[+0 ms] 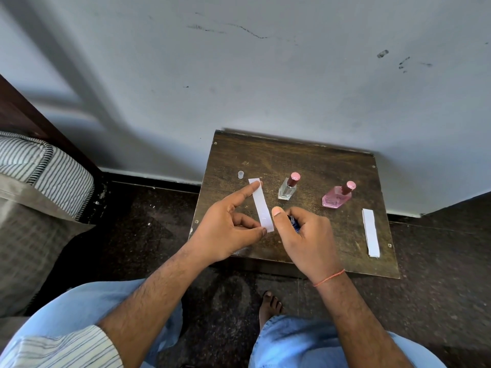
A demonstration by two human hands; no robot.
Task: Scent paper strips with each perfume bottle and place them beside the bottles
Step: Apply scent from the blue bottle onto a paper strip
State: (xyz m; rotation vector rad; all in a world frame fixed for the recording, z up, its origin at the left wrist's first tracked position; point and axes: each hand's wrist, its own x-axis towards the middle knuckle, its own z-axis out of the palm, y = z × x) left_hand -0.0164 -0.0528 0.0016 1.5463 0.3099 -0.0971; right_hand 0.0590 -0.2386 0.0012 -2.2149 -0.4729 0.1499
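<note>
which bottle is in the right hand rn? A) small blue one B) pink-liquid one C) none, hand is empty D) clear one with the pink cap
A: the right hand is wrapped around a small blue bottle aimed at the paper strip held by the left hand, while the pink bottle and the clear bottle stand capped on the table.

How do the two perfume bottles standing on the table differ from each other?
The clear bottle looks nearly colourless, while the pink bottle is filled with pink liquid. The clear bottle is narrow; the pink bottle is wider. The clear bottle stands nearer the strip in the left hand; the pink bottle stands further right. Both are capped with pink tops.
</note>
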